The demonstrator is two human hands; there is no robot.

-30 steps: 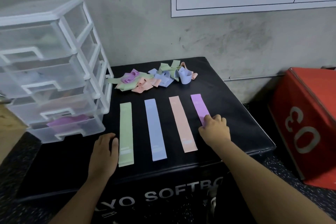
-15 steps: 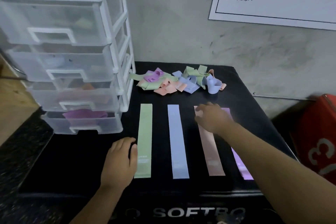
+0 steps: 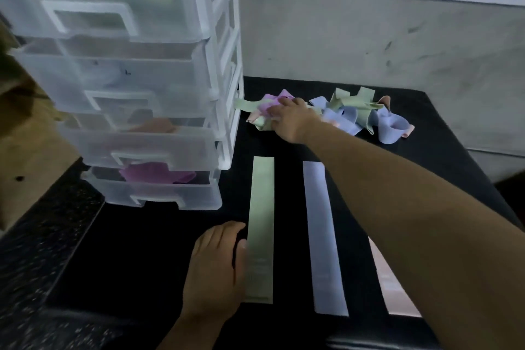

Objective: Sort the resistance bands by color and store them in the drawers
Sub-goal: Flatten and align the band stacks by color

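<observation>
One tangled pile of bands (image 3: 355, 113) runs along the box's (image 3: 426, 167) back edge. The right hand (image 3: 289, 119) lies on its left end, fingers over a purple band (image 3: 272, 101), grip unclear. The left hand (image 3: 218, 267) rests relaxed and empty near the front edge, well apart.

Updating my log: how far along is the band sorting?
Done: purple bands lie in the bottom drawer, peach bands above. In hand: the right hand is on the tangled pile. Remaining: that pile, plus the flat green strip, blue strip and pink strip.
</observation>
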